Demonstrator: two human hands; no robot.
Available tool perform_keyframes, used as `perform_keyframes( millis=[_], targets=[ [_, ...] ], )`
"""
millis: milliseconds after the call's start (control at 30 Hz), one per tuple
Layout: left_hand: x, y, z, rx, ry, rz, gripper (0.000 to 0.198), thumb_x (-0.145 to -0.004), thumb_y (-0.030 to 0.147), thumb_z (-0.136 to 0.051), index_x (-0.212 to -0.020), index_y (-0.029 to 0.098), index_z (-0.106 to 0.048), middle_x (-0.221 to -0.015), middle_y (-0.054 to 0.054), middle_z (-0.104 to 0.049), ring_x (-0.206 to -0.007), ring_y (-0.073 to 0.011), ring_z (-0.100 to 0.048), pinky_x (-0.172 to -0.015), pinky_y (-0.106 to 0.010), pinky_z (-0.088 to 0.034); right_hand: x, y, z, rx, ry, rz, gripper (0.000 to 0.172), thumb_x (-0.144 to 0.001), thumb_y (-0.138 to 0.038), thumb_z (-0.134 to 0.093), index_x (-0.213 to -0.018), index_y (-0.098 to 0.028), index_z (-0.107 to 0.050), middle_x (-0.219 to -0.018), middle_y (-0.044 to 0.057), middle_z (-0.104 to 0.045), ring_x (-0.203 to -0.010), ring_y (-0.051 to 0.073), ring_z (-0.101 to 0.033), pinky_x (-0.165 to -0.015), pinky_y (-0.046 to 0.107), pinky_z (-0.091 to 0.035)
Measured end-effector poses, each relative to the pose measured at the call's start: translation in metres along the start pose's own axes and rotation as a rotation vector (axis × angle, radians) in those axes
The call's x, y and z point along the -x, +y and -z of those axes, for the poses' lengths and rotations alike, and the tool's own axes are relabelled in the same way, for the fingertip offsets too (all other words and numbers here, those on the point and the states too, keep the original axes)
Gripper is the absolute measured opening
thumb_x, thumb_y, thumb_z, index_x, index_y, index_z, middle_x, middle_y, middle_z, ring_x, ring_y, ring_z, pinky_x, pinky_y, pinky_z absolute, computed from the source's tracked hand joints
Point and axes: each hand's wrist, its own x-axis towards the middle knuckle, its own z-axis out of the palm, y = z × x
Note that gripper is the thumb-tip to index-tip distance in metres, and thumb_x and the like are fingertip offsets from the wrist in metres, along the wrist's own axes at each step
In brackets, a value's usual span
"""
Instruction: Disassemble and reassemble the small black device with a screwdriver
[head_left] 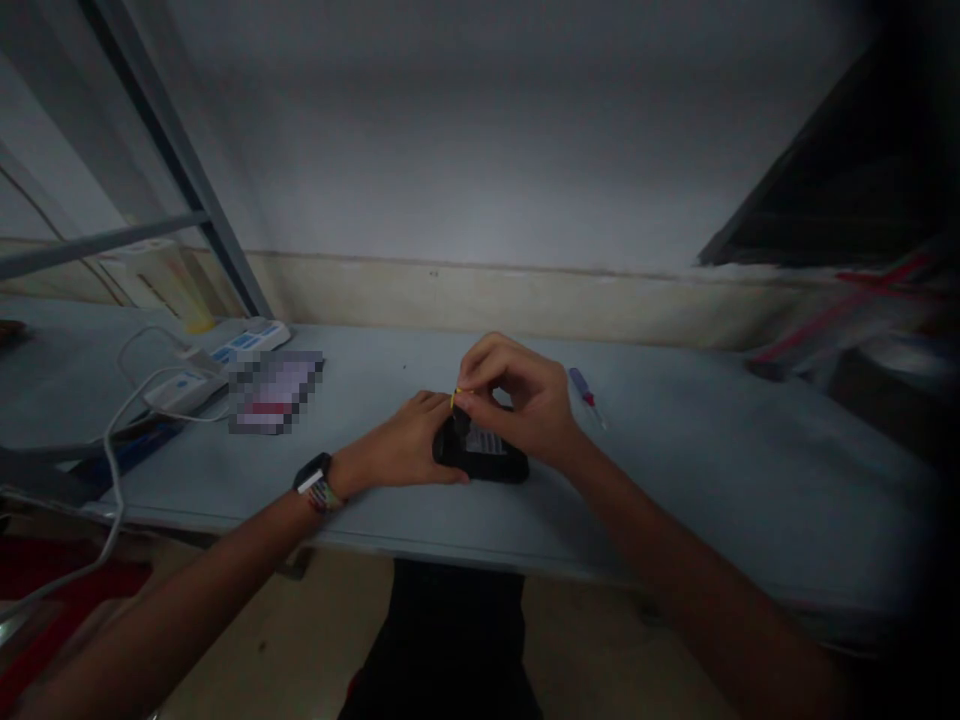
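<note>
A small black device (484, 455) with a pale label lies on the grey-blue table (675, 480) in front of me. My left hand (409, 445) rests against its left side, fingers closed around it; a black watch and a coloured band sit on that wrist. My right hand (517, 395) hovers over the device's top with thumb and forefinger pinched on a tiny yellow piece (454, 396). What that piece is I cannot make out.
A small screwdriver (586, 396) with a blue handle lies just right of my right hand. At the left are a white power strip (217, 365) with white cables and a blurred card (274, 392). A slanted metal frame (187, 180) rises at the back left.
</note>
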Motion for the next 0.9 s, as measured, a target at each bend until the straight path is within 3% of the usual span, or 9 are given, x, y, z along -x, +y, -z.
perform_keyframes(
  millis=[133, 267, 433, 600, 900],
  targets=[
    [-0.017, -0.017, -0.002, 0.025, -0.005, 0.004, 0.097, -0.075, 0.065, -0.093, -0.150, 0.016, -0.054, -0.148, -0.021, -0.063, -0.145, -0.0441, -0.055, -0.123, -0.068, -0.046, -0.005, 0.014, 0.011, -0.067, 0.010, -0.016, 0.011, -0.092, -0.020, -0.085, -0.090, -0.022, -0.075, -0.093, 0.001, -0.071, -0.072, 0.010, -0.063, -0.060, 0.024, -0.050],
    [-0.029, -0.027, -0.006, 0.062, -0.033, -0.028, 0.099, -0.075, 0.067, -0.092, -0.152, 0.017, -0.053, -0.147, -0.021, -0.060, -0.144, -0.0429, -0.056, -0.121, -0.066, -0.049, -0.006, 0.021, 0.018, -0.101, 0.029, -0.052, 0.014, -0.091, -0.022, -0.088, -0.088, -0.022, -0.074, -0.092, 0.001, -0.072, -0.076, 0.011, -0.064, -0.063, 0.024, -0.051],
    [-0.035, -0.034, -0.015, 0.050, -0.038, -0.081, 0.105, -0.072, 0.074, -0.091, -0.153, 0.017, -0.054, -0.147, -0.022, -0.057, -0.145, -0.0459, -0.052, -0.123, -0.069, -0.045, -0.003, 0.023, 0.022, -0.080, 0.046, -0.111, 0.023, -0.091, -0.036, -0.089, -0.085, -0.022, -0.072, -0.092, 0.003, -0.073, -0.075, 0.013, -0.064, -0.062, 0.026, -0.052],
    [-0.035, -0.037, -0.020, 0.005, -0.055, -0.102, 0.103, -0.075, 0.077, -0.087, -0.154, 0.019, -0.055, -0.151, -0.021, -0.057, -0.145, -0.0457, -0.050, -0.125, -0.071, -0.040, -0.001, 0.023, 0.028, -0.119, 0.057, -0.112, 0.017, -0.090, -0.029, -0.090, -0.086, -0.022, -0.074, -0.093, 0.002, -0.074, -0.070, 0.011, -0.064, -0.060, 0.025, -0.054],
    [-0.034, -0.034, -0.017, 0.033, -0.063, -0.093, 0.097, -0.078, 0.078, -0.085, -0.153, 0.022, -0.057, -0.155, -0.018, -0.059, -0.149, -0.0441, -0.047, -0.128, -0.069, -0.035, 0.002, 0.019, 0.033, -0.251, 0.009, -0.207, 0.014, -0.093, -0.030, -0.088, -0.092, -0.021, -0.079, -0.097, 0.004, -0.079, -0.053, 0.006, -0.058, -0.040, 0.017, -0.045]
  ],
)
